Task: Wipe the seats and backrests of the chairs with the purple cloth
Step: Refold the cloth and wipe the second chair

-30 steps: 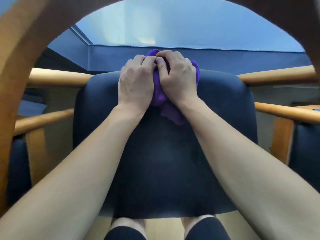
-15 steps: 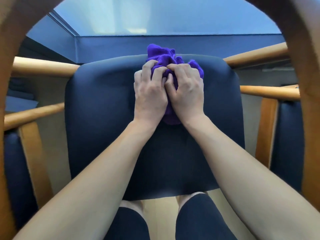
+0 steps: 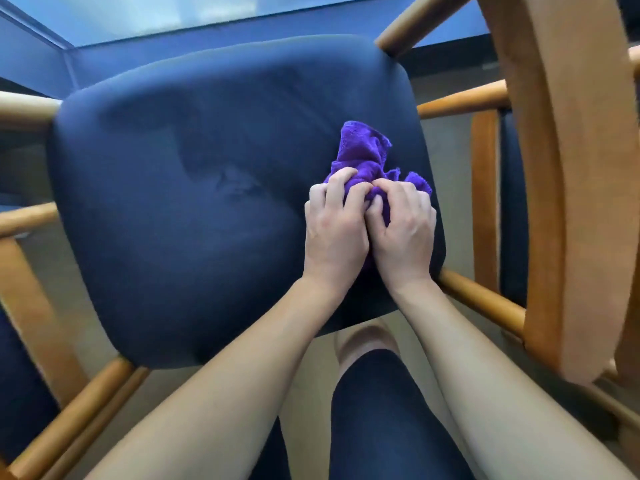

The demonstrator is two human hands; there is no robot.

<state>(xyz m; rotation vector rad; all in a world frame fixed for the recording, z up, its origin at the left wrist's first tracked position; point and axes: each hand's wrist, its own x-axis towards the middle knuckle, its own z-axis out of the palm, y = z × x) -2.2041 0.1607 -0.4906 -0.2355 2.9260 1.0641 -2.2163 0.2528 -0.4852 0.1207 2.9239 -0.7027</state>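
A dark navy padded chair seat (image 3: 194, 209) fills the middle of the view, with a dent in its cushion left of centre. The bunched purple cloth (image 3: 363, 157) lies on the seat's right side. My left hand (image 3: 334, 226) and my right hand (image 3: 403, 230) sit side by side on it, fingers curled into the cloth and pressing it down onto the seat. Part of the cloth sticks out beyond my fingertips; the rest is hidden under my palms.
The chair's wooden armrest and backrest frame (image 3: 550, 174) curves down the right side, with wooden rails (image 3: 481, 299) beneath. More wooden rails (image 3: 24, 216) and another navy seat (image 3: 20, 403) are at the left. A blue-grey tabletop (image 3: 138, 15) lies beyond. My legs (image 3: 381, 410) show below.
Both hands have dragged the cloth from the far middle of the seat toward me and to its right side. The view has tilted and shifted left.
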